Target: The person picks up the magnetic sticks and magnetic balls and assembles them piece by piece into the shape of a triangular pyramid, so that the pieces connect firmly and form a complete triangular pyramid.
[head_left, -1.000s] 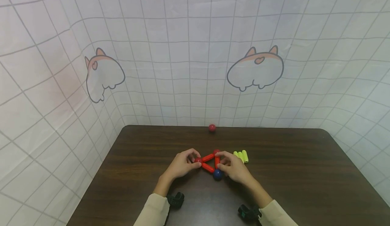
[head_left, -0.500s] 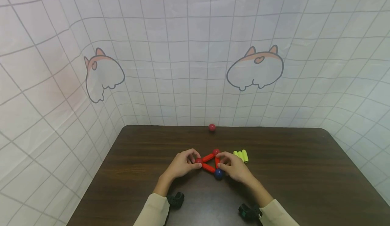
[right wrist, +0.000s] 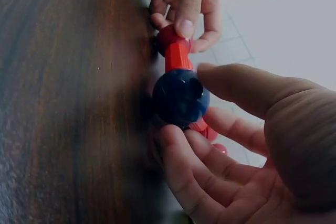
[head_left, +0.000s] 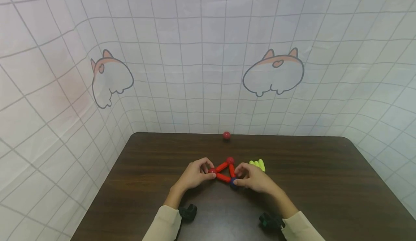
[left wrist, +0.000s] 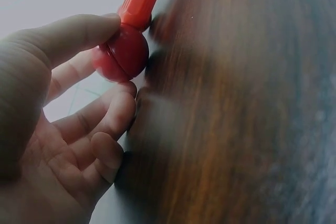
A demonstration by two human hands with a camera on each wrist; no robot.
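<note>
On the dark table, three red rods, one of them the lower rod (head_left: 223,177), form a triangle with balls at its corners. My left hand (head_left: 194,175) pinches the red ball (left wrist: 128,51) at the left corner between thumb and fingers. At the near right corner is a glossy blue ball (right wrist: 181,98). My right hand (head_left: 255,177) holds this blue ball, thumb on one side and curled fingers on the other. A second red ball (head_left: 230,160) tops the far corner, with neither hand on it.
Several yellow-green rods (head_left: 258,164) lie just beyond the right hand. A loose red ball (head_left: 226,135) sits by the table's far edge, near the white grid-patterned cloth (head_left: 208,71). Around the work stretches the brown wood-grain table (head_left: 312,183).
My right hand's fingers have left the right-hand rod near the far red ball and now hold the blue ball. The blue corner has shifted slightly away from me. My left hand stays put.
</note>
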